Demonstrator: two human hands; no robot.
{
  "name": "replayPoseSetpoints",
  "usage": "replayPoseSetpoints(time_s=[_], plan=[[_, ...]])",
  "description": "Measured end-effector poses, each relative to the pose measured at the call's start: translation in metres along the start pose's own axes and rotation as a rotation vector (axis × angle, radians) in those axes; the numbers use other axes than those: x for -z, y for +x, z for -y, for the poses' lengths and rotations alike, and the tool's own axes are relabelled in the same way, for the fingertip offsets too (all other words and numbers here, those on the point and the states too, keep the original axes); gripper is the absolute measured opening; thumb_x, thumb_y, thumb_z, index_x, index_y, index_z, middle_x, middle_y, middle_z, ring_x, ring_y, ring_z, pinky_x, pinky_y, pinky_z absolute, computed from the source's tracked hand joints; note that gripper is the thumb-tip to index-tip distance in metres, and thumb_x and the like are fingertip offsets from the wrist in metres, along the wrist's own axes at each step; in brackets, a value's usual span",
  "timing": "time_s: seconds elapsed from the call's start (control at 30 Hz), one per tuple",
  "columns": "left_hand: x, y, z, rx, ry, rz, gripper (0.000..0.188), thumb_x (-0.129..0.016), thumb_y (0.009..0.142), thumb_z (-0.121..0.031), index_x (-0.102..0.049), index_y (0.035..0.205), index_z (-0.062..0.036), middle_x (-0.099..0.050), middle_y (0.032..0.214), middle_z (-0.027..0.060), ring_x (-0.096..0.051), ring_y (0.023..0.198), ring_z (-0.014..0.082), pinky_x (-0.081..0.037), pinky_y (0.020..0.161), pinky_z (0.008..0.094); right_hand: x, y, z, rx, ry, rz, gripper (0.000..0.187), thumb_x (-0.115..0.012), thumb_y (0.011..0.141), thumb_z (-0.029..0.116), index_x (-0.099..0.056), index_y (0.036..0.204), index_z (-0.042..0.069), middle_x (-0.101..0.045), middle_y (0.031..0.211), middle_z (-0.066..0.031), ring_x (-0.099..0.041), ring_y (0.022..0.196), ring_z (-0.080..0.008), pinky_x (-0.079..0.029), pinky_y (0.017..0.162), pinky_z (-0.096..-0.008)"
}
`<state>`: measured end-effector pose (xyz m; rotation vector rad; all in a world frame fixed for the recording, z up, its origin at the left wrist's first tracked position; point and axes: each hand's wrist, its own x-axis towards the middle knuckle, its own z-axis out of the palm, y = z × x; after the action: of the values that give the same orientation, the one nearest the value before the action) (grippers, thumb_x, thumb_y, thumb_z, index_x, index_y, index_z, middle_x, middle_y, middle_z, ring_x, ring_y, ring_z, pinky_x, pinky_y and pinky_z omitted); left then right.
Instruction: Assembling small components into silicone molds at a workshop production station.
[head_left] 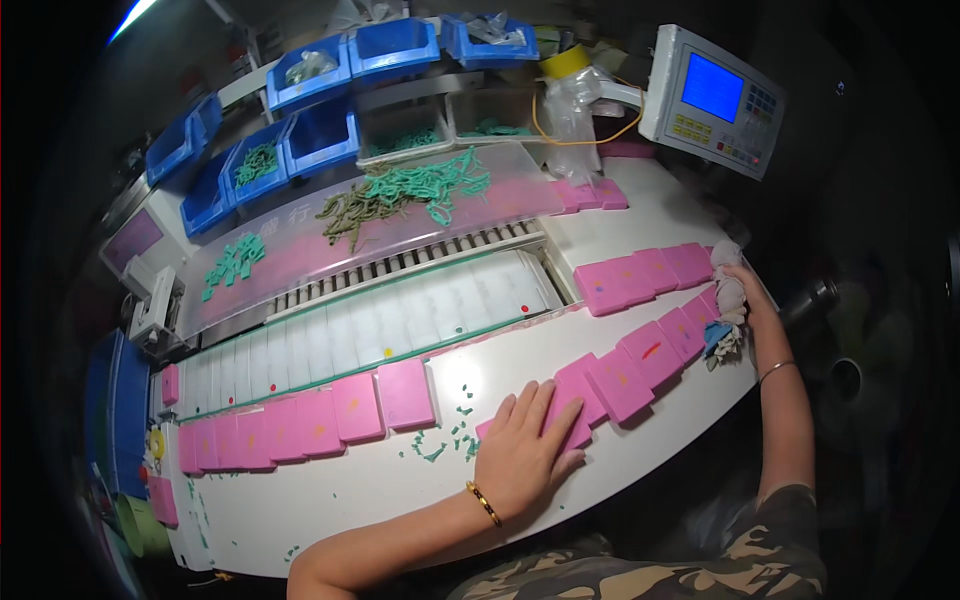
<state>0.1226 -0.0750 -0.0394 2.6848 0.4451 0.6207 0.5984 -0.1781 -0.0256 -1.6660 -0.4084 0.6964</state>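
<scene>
My left hand (pixel 522 450) lies with its fingers spread on a flat pink block (pixel 572 425) near the table's front. From there a row of overlapping pink blocks (pixel 622 384) runs to the right. At the row's far end my right hand (pixel 754 292) is closed on a bunched, pale grey cloth (pixel 729 284), its fingers partly hidden by it. A blue and beige bit of cloth (pixel 720 342) hangs just below, against the last blocks. A second row of pink blocks (pixel 628 280) lies behind.
More pink blocks (pixel 310 422) line the left, before a tray of white pieces (pixel 330 350). Green scraps (pixel 462 430) dot the white table (pixel 480 535). Green and brown bits (pixel 400 195) lie on a clear cover. Blue bins (pixel 393 45) stand behind; a control panel (pixel 712 95) juts at right.
</scene>
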Motion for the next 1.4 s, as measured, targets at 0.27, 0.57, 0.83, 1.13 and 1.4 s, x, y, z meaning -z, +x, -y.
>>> replayPoseSetpoints(time_s=[0.27, 0.57, 0.83, 1.13, 1.4], plan=[[0.028, -0.049, -0.001, 0.066, -0.001, 0.097, 0.066, -0.065, 0.084, -0.044, -0.046, 0.14, -0.0135, -0.042, 0.141, 0.0233, -0.041, 0.131, 0.0409, -0.034, 0.108, 0.0506, -0.024, -0.033, -0.011, -0.15, 0.052, 0.087, 0.038, -0.067, 0.079, 0.038, -0.063, 0.104, 0.01, -0.064, 0.088, -0.004, -0.063, 0.074, -0.0179, -0.053, 0.065, -0.0308], [0.103, -0.142, 0.051, 0.093, 0.121, 0.242, 0.068, -0.061, 0.083, -0.058, -0.051, 0.137, -0.0169, -0.042, 0.145, 0.0192, -0.04, 0.134, 0.0391, -0.032, 0.11, 0.0521, -0.118, -0.156, 0.001, -0.275, 0.082, 0.234, 0.029, -0.06, 0.087, 0.032, -0.06, 0.102, 0.008, -0.064, 0.083, -0.008, -0.065, 0.066, -0.02, -0.055, 0.057, -0.0297], [0.193, -0.239, 0.117, 0.171, 0.347, 0.458, 0.075, -0.06, 0.075, -0.072, -0.057, 0.131, -0.0219, -0.041, 0.147, 0.0169, -0.03, 0.14, 0.0388, -0.012, 0.116, 0.0567, -0.209, -0.24, -0.005, -0.189, 0.162, 0.487, 0.035, -0.062, 0.086, 0.018, -0.054, 0.117, 0.003, -0.063, 0.098, -0.0065, -0.063, 0.085, -0.0145, -0.054, 0.074, -0.0288], [0.248, -0.328, 0.176, 0.384, 0.605, 0.502, 0.058, -0.065, 0.071, -0.068, -0.067, 0.112, -0.027, -0.033, 0.149, 0.019, -0.023, 0.141, 0.0439, -0.009, 0.116, 0.0614, -0.267, -0.275, -0.002, -0.263, 0.253, 0.74, 0.052, -0.069, 0.084, 0.013, -0.044, 0.128, -0.001, -0.061, 0.105, -0.0072, -0.06, 0.093, -0.0126, -0.05, 0.08, -0.0281], [0.276, -0.348, 0.196, 0.271, 0.65, 0.448, 0.06, -0.07, 0.069, -0.06, -0.058, 0.113, -0.0209, -0.04, 0.139, 0.019, -0.032, 0.134, 0.0468, -0.023, 0.111, 0.0634, -0.278, -0.275, 0.001, -0.328, 0.218, 0.909, 0.052, -0.066, 0.089, 0.014, -0.041, 0.132, 0.0, -0.059, 0.109, -0.0066, -0.057, 0.102, -0.0107, -0.047, 0.088, -0.0271]])
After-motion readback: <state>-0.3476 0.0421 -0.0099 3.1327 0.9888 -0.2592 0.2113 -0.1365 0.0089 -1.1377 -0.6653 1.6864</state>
